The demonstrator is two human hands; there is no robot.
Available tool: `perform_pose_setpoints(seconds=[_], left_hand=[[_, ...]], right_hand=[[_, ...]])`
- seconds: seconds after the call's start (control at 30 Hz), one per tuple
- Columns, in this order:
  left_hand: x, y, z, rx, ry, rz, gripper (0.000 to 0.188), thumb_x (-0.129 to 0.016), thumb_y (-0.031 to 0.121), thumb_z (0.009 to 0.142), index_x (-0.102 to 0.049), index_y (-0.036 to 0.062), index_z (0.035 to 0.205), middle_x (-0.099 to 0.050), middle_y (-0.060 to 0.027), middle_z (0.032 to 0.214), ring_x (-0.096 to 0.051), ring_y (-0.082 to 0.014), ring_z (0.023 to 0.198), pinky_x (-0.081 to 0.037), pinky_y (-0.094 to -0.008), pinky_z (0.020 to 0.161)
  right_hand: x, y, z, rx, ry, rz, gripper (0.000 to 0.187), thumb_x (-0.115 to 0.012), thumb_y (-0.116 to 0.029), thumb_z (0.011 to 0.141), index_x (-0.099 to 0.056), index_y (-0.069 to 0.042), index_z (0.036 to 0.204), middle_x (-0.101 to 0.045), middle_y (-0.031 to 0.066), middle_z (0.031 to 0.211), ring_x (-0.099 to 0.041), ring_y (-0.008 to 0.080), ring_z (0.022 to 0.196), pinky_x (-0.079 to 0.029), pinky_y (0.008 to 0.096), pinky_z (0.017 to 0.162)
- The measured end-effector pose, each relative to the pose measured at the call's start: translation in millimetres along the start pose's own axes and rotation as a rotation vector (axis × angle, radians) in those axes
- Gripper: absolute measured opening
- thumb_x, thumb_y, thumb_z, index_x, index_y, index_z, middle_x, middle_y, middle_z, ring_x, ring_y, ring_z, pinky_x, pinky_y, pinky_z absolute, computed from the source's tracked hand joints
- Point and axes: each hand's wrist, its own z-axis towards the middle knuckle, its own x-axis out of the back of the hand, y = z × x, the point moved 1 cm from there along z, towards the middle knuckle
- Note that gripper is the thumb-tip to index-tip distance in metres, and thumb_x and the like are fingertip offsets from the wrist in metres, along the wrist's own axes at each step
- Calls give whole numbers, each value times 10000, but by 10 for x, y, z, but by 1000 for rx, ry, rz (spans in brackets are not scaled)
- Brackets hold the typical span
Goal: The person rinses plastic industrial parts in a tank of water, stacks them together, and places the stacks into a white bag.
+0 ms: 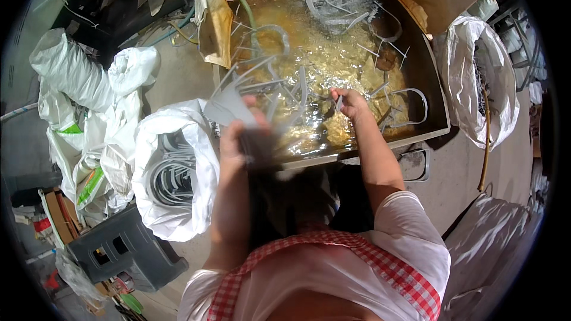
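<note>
A metal tank point(443, 125) of rippling, yellowish water lies in front of me. My left hand point(238, 137), smeared by motion, is closed on a grey moulded plastic part point(225, 106) at the tank's near left edge. A dark blurred patch hides part of its fingers. Over the water, my right hand point(353, 106) pinches a thin grey plastic strip point(339, 103). Around both hands, grey curved plastic pieces point(411, 107) with thin sprues float or lie in the water. A tangle of similar pieces point(340, 1) sits at the far side.
Left of the tank stands a white sack point(146, 193) holding grey curved pieces. Farther left are crumpled white bags point(77, 77) and a dark grey plastic stool point(134, 249). Another white sack point(505, 104), with a stick point(486, 154) leaning on it, stands right. A hose point(242, 6) enters the tank.
</note>
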Motion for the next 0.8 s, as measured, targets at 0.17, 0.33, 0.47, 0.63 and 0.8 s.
perform_pose_setpoints(seconds=[0.17, 0.33, 0.47, 0.63, 0.8], left_hand=[[-214, -105, 79, 163, 206, 158, 499, -594, 223, 752, -419, 13, 1170, -570, -128, 867, -583, -234, 743, -480, -355, 669], [-322, -192, 206, 232, 373, 246, 296, -588, 150, 796, -535, -35, 1022, -605, -141, 850, -608, -213, 724, -496, -307, 625], [-115, -488, 255, 383, 254, 404, 207, -615, 130, 792, -601, -59, 874, -616, -135, 809, -615, -197, 683, -497, -270, 574], [-66, -645, 370, 430, 198, 400, 226, -608, 106, 814, -584, -49, 977, -627, -161, 856, -630, -222, 690, -528, -297, 596], [-107, -543, 444, 219, 219, 255, 315, -525, 91, 849, -490, -55, 1126, -598, -171, 990, -611, -251, 869, -516, -359, 735]], right_hand=[[-644, 5, -649, 342, -223, -448, 365, -561, 114, 729, -451, -20, 1050, -570, 82, 875, -577, 182, 733, -499, 289, 614], [-622, 202, -678, 756, -297, -934, 343, -585, 58, 765, -482, -57, 1071, -554, 12, 905, -511, 95, 804, -434, 245, 723], [-957, 213, -1051, 904, -319, -991, 302, -591, -12, 806, -480, -58, 1083, -574, 39, 912, -510, 106, 794, -429, 254, 721], [-1039, 171, -1257, 1417, -280, -1509, 114, -613, 22, 735, -565, -33, 823, -616, 98, 834, -581, 235, 744, -455, 312, 669], [-1080, 86, -1212, 1534, -513, -1632, 119, -585, -16, 627, -599, -83, 725, -609, 97, 739, -575, 249, 710, -440, 337, 625]])
